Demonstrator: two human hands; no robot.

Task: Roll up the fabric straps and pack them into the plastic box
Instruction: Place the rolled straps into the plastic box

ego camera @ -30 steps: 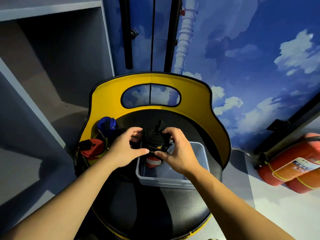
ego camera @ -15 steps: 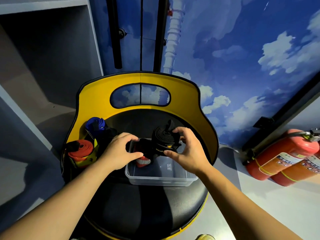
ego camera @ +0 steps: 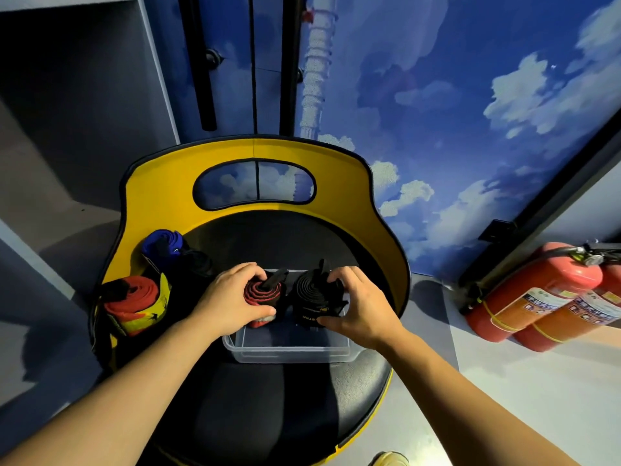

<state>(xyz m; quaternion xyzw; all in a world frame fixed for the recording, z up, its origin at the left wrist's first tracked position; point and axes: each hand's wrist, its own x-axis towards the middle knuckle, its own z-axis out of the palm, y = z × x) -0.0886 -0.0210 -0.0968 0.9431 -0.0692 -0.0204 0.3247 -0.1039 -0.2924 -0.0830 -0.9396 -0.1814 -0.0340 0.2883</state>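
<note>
The far wall of the clear plastic box (ego camera: 292, 351) is lost behind the two rolls and both hands, and the lower parts of the rolls blur through the plastic. The small lettering on the black roll is too fine to read. A dark heap beside the blue roll (ego camera: 163, 242) is hard to make out.

The left hand (ego camera: 232, 302) has its fingers (ego camera: 247, 269) curled over the far side of the red-and-black rolled strap (ego camera: 263, 294), thumb along its near side, gripping it. The right hand (ego camera: 361, 306) clasps the black rolled strap (ego camera: 314, 297), fingers bent over its top and far side, thumb pressed against its near face. Both rolls stand on end, side by side and touching, in the far half of the box, a loose tail sticking up from each.

The box sits on the black seat of the yellow-backed chair (ego camera: 161, 196), toward the backrest. At the seat's left edge lie a red-and-yellow roll (ego camera: 134, 302) and the blue one, apart from the hands. Two fire extinguishers (ego camera: 537, 297) lie on the floor to the right.
</note>
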